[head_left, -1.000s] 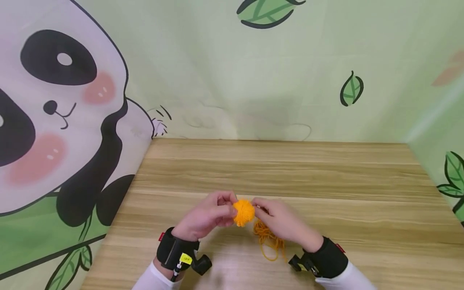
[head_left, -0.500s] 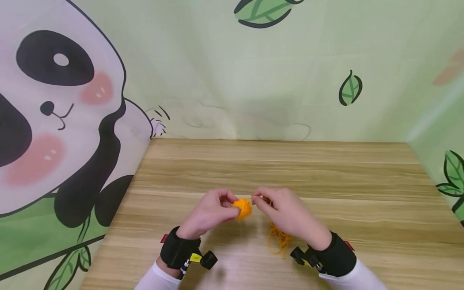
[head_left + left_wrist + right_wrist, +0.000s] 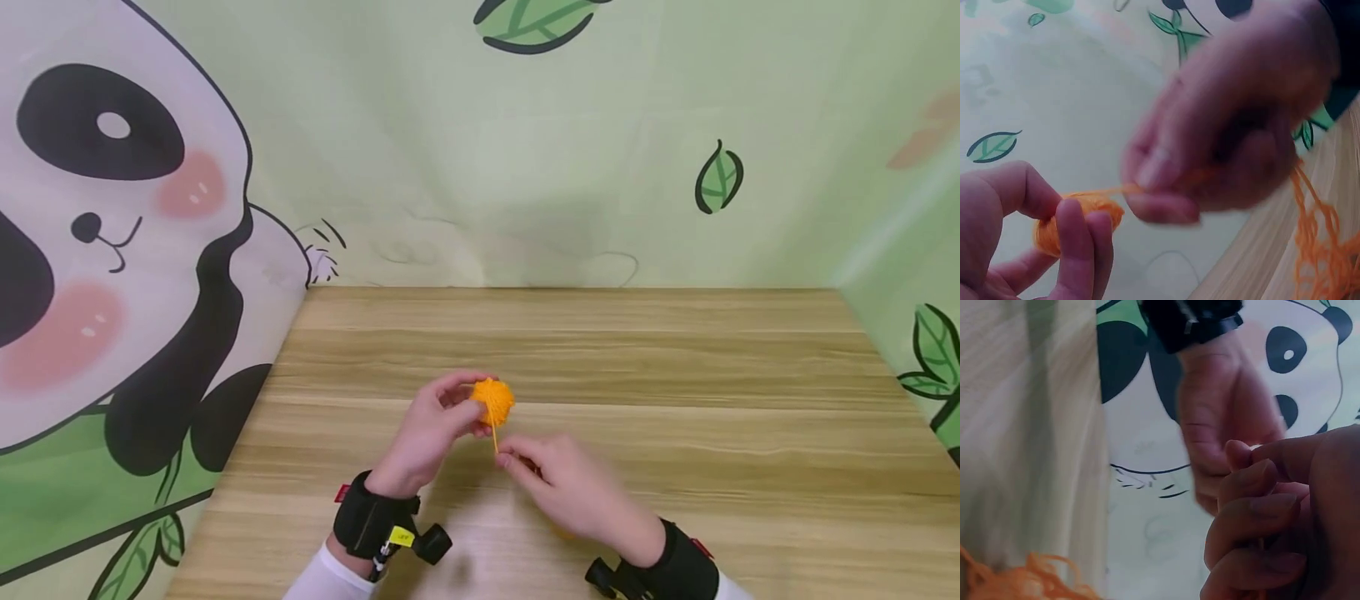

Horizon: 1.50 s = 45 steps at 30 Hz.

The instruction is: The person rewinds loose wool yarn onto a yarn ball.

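Observation:
A small ball of orange yarn [image 3: 495, 400] is pinched between the thumb and fingers of my left hand [image 3: 427, 421], above the table. From it a short taut strand runs toward me to my right hand [image 3: 562, 483], whose thumb and forefinger pinch the yarn strand [image 3: 494, 437]. In the left wrist view the wound yarn ball [image 3: 1085, 219] shows between the left fingertips, and the right hand [image 3: 1216, 125] is blurred. Loose yarn [image 3: 1322, 250] hangs below the right hand there. The right wrist view shows the right fingers [image 3: 1254, 509] curled, with the ball hidden.
The wooden table [image 3: 637, 350] reaches back to a pale green backdrop [image 3: 562, 167] printed with a panda and leaves. A heap of loose orange yarn [image 3: 1022, 581] lies at the lower left of the right wrist view; my right hand mostly hides it from the head camera.
My left hand has lifted the ball slightly away from me and turned it. My right hand has swung from the ball's right side to nearer me, drawing the strand along.

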Each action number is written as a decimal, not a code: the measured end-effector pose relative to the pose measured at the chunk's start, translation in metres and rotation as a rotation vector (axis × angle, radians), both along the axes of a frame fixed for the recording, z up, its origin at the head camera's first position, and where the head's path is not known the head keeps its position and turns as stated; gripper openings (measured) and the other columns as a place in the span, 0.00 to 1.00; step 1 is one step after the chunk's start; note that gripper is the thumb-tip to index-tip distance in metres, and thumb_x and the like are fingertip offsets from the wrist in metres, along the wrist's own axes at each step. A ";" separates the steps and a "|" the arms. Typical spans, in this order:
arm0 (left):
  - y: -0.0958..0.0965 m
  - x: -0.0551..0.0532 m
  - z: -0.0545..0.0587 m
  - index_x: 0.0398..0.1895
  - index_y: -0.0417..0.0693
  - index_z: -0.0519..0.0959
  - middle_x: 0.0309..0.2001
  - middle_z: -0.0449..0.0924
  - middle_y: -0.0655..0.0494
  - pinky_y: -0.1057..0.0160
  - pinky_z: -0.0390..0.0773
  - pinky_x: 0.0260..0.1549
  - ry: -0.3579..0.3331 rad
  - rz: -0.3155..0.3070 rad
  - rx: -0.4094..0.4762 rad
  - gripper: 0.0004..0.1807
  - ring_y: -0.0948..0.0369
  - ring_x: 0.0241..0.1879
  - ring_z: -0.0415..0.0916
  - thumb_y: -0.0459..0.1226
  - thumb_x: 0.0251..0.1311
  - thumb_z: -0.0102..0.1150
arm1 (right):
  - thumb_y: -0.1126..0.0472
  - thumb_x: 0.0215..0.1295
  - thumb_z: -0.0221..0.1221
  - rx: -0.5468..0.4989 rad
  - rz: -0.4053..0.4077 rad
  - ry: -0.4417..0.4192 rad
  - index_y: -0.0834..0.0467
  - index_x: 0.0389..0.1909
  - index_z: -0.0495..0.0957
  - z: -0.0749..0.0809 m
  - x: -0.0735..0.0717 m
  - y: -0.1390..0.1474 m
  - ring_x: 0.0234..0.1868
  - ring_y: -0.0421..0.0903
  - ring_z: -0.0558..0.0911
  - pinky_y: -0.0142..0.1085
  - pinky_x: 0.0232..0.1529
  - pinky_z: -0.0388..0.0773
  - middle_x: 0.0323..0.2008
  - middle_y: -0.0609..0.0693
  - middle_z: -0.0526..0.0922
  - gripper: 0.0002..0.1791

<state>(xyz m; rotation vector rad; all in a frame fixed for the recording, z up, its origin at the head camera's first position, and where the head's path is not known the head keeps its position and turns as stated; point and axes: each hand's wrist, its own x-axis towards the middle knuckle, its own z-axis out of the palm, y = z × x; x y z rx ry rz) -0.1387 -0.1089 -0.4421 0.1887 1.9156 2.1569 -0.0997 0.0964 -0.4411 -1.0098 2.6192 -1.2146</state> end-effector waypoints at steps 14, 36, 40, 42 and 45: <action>-0.008 0.007 0.008 0.56 0.29 0.74 0.38 0.83 0.47 0.70 0.81 0.26 -0.144 -0.365 0.106 0.23 0.60 0.25 0.76 0.35 0.60 0.63 | 0.58 0.79 0.48 -0.154 0.052 -0.360 0.52 0.45 0.80 -0.020 -0.035 0.016 0.17 0.38 0.64 0.29 0.21 0.63 0.19 0.44 0.68 0.11; 0.004 0.004 0.003 0.38 0.42 0.66 0.36 0.77 0.48 0.69 0.79 0.29 -0.083 0.084 0.177 0.11 0.58 0.27 0.74 0.32 0.61 0.59 | 0.55 0.79 0.49 -0.076 -0.069 -0.095 0.44 0.35 0.76 -0.012 -0.008 -0.006 0.19 0.35 0.63 0.29 0.24 0.63 0.20 0.39 0.68 0.11; -0.001 0.011 0.007 0.38 0.43 0.67 0.34 0.76 0.52 0.72 0.75 0.25 -0.136 -0.109 0.160 0.10 0.61 0.25 0.71 0.33 0.62 0.60 | 0.58 0.79 0.47 -0.128 -0.106 -0.187 0.47 0.38 0.77 -0.018 -0.021 0.004 0.18 0.37 0.64 0.30 0.21 0.62 0.19 0.42 0.68 0.10; -0.004 0.012 0.007 0.37 0.43 0.68 0.31 0.77 0.54 0.72 0.74 0.23 -0.132 -0.224 0.109 0.10 0.61 0.24 0.70 0.33 0.61 0.60 | 0.57 0.79 0.47 -0.130 -0.126 -0.190 0.48 0.38 0.77 -0.015 -0.028 0.010 0.16 0.38 0.63 0.29 0.20 0.60 0.17 0.42 0.66 0.10; -0.005 0.014 0.005 0.36 0.41 0.69 0.28 0.77 0.54 0.70 0.73 0.22 -0.102 -0.359 0.013 0.11 0.60 0.22 0.70 0.33 0.59 0.63 | 0.54 0.79 0.47 -0.117 -0.140 -0.152 0.49 0.37 0.77 -0.006 -0.036 0.016 0.15 0.38 0.62 0.29 0.18 0.58 0.16 0.42 0.65 0.12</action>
